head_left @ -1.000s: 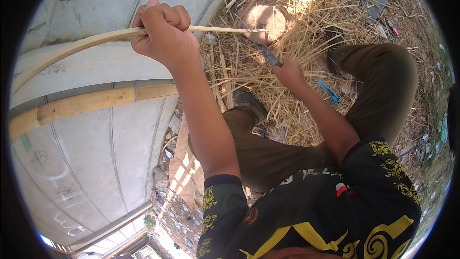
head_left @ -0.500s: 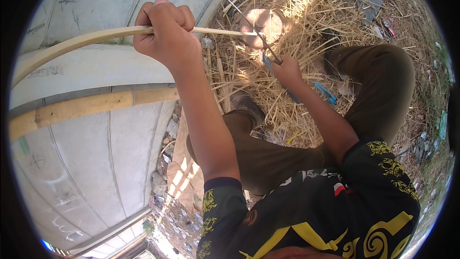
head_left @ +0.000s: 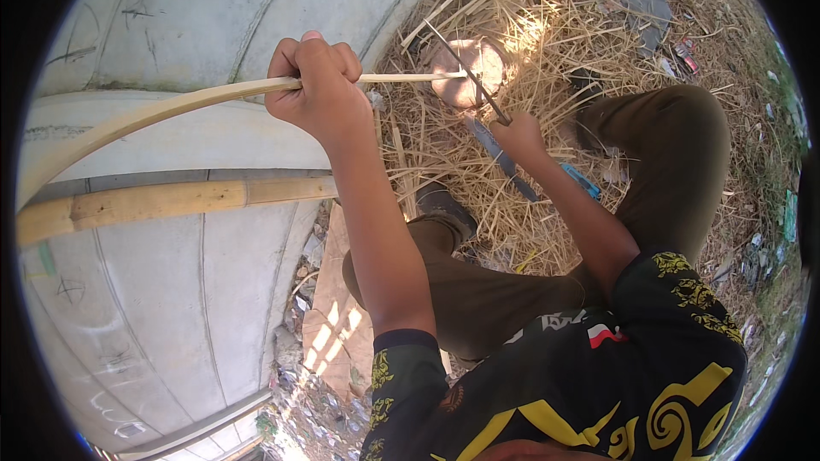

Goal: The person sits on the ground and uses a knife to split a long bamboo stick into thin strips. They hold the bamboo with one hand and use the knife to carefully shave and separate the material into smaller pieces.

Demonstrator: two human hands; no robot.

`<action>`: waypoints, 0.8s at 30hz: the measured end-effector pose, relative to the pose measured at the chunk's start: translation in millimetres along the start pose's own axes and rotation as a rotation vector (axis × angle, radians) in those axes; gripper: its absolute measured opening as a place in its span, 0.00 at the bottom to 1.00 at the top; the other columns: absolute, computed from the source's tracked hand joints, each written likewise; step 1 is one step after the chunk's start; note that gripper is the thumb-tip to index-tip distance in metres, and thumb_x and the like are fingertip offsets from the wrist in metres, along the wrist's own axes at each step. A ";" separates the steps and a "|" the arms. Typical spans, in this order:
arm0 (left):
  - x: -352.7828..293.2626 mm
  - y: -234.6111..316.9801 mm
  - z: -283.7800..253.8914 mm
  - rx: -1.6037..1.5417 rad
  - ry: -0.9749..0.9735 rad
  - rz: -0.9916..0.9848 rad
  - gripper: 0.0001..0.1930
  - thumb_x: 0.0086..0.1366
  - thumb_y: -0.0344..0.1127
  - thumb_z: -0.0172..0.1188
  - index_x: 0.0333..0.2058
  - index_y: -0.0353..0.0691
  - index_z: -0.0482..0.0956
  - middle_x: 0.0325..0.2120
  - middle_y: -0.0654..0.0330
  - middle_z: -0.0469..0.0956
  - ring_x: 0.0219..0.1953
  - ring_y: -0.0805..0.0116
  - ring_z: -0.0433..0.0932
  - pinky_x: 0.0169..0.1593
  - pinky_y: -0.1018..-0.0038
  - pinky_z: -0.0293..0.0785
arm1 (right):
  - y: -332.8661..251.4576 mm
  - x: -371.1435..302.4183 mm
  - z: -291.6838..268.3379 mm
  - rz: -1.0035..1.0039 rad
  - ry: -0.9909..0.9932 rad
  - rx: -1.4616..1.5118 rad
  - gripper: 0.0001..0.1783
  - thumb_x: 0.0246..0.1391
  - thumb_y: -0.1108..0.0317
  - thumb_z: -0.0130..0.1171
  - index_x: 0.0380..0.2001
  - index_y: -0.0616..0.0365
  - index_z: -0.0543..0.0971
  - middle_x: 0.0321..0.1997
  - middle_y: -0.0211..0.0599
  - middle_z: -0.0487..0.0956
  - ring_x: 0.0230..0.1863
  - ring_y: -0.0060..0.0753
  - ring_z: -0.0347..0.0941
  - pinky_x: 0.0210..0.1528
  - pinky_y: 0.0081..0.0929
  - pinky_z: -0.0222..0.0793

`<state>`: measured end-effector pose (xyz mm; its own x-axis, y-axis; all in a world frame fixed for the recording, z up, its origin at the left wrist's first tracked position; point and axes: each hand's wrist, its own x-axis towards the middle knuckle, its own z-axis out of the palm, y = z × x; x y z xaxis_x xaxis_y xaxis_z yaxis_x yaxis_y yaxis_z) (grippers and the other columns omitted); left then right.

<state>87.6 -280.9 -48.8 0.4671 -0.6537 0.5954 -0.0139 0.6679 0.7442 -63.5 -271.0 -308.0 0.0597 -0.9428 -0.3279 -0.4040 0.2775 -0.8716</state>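
My left hand [head_left: 320, 90], a closed fist, grips a long pale bamboo strip [head_left: 162, 111]. The strip bends away to the left, and its thin end runs right to the top of a round wooden block [head_left: 451, 90]. In my right hand [head_left: 518, 138] is the handle end of a knife [head_left: 465, 68]. Its dark narrow blade slants up and left across the block, crossing the strip's end. Whether the edge touches the strip I cannot tell. A long grey-blue flat piece [head_left: 504, 158] lies on the straw-like shavings beside my right hand.
Bamboo shavings [head_left: 512, 213] cover the ground around the block and my boot [head_left: 446, 209]. On the left, a grey panelled wall [head_left: 154, 290] has a bamboo pole [head_left: 171, 205] along it. A bright blue object [head_left: 581, 180] lies by my right forearm. Litter is scattered at right.
The whole view has shifted a little. My left hand has come slightly closer to the block with the strip, and the knife blade lies a little further right over the block.
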 end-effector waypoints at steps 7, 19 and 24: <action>-2.1 14.8 3.6 0.140 -0.013 0.051 0.22 0.59 0.20 0.49 0.13 0.46 0.50 0.09 0.71 0.48 0.13 0.81 0.41 0.20 0.74 0.36 | -34.3 -7.9 -11.6 -0.349 0.043 0.399 0.13 0.55 0.67 0.61 0.20 0.61 0.77 0.13 0.23 0.67 0.17 0.14 0.59 0.20 0.26 0.55; 1.6 -26.1 27.5 0.101 -0.094 0.050 0.24 0.60 0.24 0.52 0.12 0.48 0.49 0.08 0.70 0.47 0.12 0.80 0.41 0.19 0.75 0.38 | -47.4 -9.9 -19.1 -0.124 0.007 0.429 0.13 0.56 0.62 0.63 0.26 0.62 0.80 0.14 0.20 0.66 0.19 0.13 0.59 0.22 0.25 0.54; 2.2 -27.3 33.5 0.036 0.043 0.021 0.25 0.61 0.26 0.52 0.12 0.49 0.48 0.08 0.69 0.47 0.12 0.79 0.40 0.19 0.75 0.38 | -5.3 -0.5 13.9 -0.268 0.133 0.486 0.15 0.55 0.62 0.62 0.23 0.64 0.78 0.14 0.31 0.71 0.18 0.19 0.67 0.21 0.28 0.61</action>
<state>59.4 -312.5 -57.7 0.5039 -0.6230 0.5983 -0.0561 0.6676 0.7424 -48.7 -269.5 -308.3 -0.0255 -0.9984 -0.0508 0.0773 0.0487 -0.9958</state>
